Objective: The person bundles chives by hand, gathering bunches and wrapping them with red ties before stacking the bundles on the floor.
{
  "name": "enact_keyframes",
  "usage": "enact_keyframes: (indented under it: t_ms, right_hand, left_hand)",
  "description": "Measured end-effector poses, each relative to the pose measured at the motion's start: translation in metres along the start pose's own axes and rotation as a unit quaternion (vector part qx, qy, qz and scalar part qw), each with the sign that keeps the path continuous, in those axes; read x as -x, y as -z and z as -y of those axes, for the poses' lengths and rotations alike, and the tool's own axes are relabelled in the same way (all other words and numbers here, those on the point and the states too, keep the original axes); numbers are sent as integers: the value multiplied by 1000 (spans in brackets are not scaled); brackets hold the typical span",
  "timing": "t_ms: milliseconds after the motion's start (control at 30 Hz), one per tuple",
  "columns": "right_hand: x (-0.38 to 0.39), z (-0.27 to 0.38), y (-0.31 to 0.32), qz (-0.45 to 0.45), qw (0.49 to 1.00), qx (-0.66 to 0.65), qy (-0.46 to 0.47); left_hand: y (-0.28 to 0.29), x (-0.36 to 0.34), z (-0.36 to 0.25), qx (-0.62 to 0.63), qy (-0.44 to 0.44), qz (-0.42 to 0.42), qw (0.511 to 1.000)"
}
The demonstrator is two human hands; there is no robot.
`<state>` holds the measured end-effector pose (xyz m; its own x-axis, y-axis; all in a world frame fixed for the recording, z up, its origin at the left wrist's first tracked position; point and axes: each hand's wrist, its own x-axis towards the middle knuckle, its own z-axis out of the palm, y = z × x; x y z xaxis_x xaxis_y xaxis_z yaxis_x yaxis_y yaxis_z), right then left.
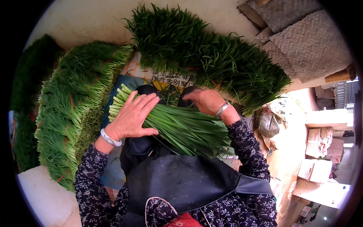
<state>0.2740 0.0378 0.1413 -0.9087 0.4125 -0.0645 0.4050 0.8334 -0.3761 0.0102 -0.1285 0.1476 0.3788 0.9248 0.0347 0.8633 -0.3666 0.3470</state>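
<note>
A thick bunch of garlic chives lies across my lap, its pale cut ends to the left and its green leaf tips to the right. My left hand rests flat on the bunch near the cut ends, fingers stretched out and thumb apart. Just above the leaves, my right hand is closed, with its fingers bent toward the left. Whatever those fingers may hold is hidden. Beneath the bunch, a black apron covers my lap.
Tied chive bundles are piled at the left, with orange-red bands around them. Another long heap of chives runs along the far side. Woven mats lie at the upper right, near a plastic bag. White crates stand farther right.
</note>
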Motion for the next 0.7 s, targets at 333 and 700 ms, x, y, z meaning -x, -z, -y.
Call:
enact_keyframes:
  t_ms: [333, 700]
  right_hand:
    - [13, -6, -43, -92, 990, 103, 38]
    - [185, -113, -22, -216, 912, 72, -340]
  left_hand:
    - [-7, -31, -26, -112, -83, 96, 986]
    - [12, 17, 15, -121, -40, 31, 991]
